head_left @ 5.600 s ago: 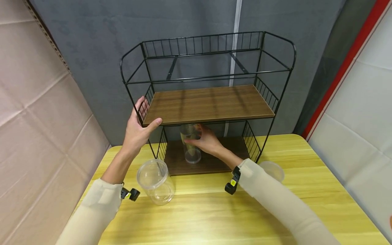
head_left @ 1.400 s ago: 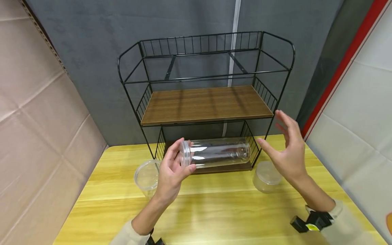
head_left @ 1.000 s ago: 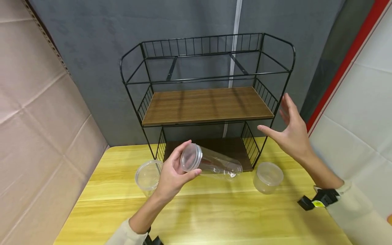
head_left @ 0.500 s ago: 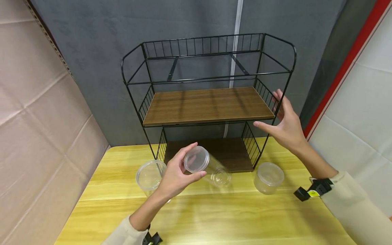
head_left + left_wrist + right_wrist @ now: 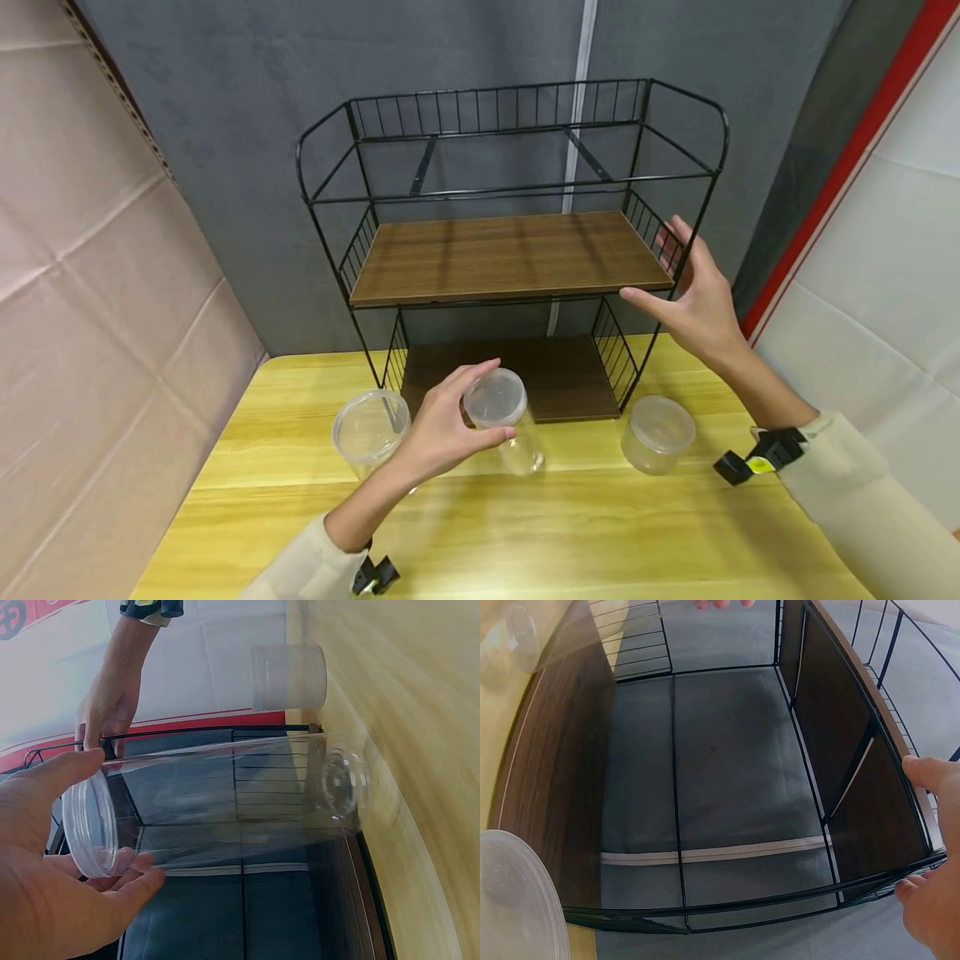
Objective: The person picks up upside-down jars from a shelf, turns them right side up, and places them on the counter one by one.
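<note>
My left hand (image 5: 444, 423) holds a tall clear plastic jar (image 5: 517, 446) by its lid end, thumb on one side and fingers on the other. The jar tilts slightly, and its base (image 5: 343, 784) is right at the tabletop in the left wrist view. My right hand (image 5: 699, 308) grips the right side of a black wire rack (image 5: 517, 254) at the middle shelf. Its thumb (image 5: 922, 771) lies on the shelf's front edge while the fingers reach behind the side wires. No jar stands on the rack's two brown shelves.
A wide clear jar (image 5: 367, 429) stands left of my left hand, partly hidden by it. A short clear jar (image 5: 658, 435) stands on the yellow wooden table (image 5: 570, 533) at the rack's front right. A grey cloth wall is close behind the rack.
The tall jar has left the lower shelf and swung from lying sideways to nearly upright in my left hand. My right hand has moved from the jar onto the rack's right side.
</note>
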Tool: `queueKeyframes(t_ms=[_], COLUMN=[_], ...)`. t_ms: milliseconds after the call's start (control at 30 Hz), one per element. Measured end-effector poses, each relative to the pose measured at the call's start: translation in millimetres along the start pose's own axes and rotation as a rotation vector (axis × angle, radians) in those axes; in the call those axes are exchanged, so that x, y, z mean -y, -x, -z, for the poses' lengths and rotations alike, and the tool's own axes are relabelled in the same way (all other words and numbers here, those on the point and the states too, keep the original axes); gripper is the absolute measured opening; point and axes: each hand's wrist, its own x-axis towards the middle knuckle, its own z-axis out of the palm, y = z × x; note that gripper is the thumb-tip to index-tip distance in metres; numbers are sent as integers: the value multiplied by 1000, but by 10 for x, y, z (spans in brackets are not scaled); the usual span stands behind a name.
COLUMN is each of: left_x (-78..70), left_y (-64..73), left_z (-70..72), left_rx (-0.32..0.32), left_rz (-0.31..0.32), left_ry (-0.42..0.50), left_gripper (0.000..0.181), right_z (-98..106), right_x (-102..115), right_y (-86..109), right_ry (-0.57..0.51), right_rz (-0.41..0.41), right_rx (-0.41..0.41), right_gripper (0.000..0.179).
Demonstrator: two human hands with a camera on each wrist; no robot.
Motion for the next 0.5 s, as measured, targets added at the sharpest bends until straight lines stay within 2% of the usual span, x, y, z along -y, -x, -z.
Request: queueKeyframes(t_ms=[267,500], left_x=[14,15], left_y=[-36,-60], left_z=[-54,-101], left_rx=[80,111], left_rz=[18,19], left_ry=[-47,-73], left_gripper=[87,87], right_z=[-21,-21], right_x=[2,-3], right_y=[-7,9], right_ry=[3,12], right_rz=[-5,-2], right_rx=[-18,-22], right_gripper=[106,105])
